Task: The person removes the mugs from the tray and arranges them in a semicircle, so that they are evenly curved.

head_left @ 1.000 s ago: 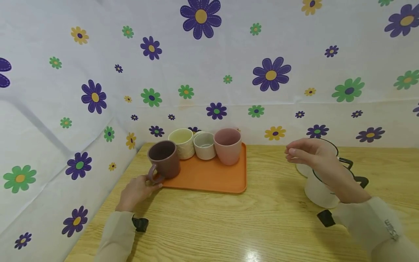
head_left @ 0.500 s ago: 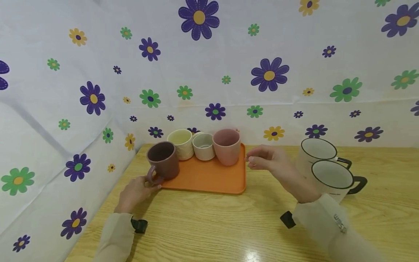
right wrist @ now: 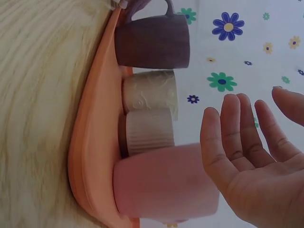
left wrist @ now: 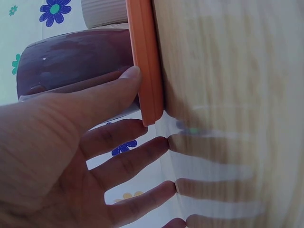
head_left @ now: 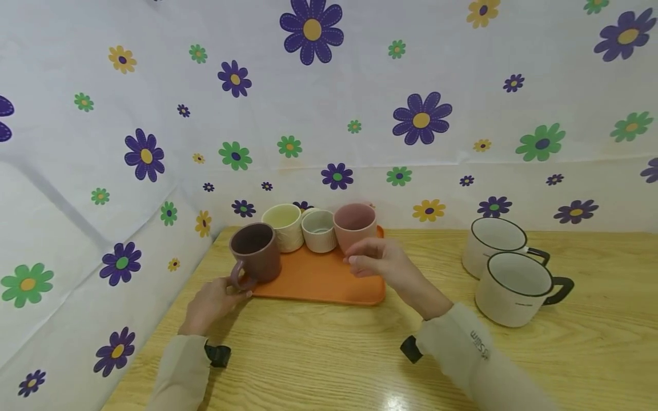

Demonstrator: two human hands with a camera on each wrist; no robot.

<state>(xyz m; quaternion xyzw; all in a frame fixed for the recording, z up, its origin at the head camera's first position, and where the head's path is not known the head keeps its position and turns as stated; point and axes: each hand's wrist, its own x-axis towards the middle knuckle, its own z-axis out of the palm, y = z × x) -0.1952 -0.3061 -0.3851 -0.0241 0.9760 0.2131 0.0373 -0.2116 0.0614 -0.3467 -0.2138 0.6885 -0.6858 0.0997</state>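
My left hand (head_left: 208, 306) is at the front left corner of an orange tray (head_left: 316, 279). In the left wrist view its thumb lies against the tray rim, the index fingertip meets the corner, and the other fingers are spread at the table. A dark brown mug (head_left: 263, 258) stands on that corner, its handle over the hand. My right hand (head_left: 388, 267) hovers over the tray's right side with loosely bent fingers and holds nothing. It overlaps a pink cup (head_left: 352, 228) in the head view. Also on the tray are a pale yellow cup (head_left: 289, 235) and a white ribbed cup (head_left: 321, 241).
Two white enamel mugs with black rims stand on the table to the right, a rear mug (head_left: 478, 251) and a front mug (head_left: 509, 302). A flowered cloth (head_left: 380, 74) hangs behind the wooden table (head_left: 319, 354) and along its left side.
My right hand has swept left from the enamel mugs to the tray, in front of the pink cup. The left hand has stayed at the tray corner.
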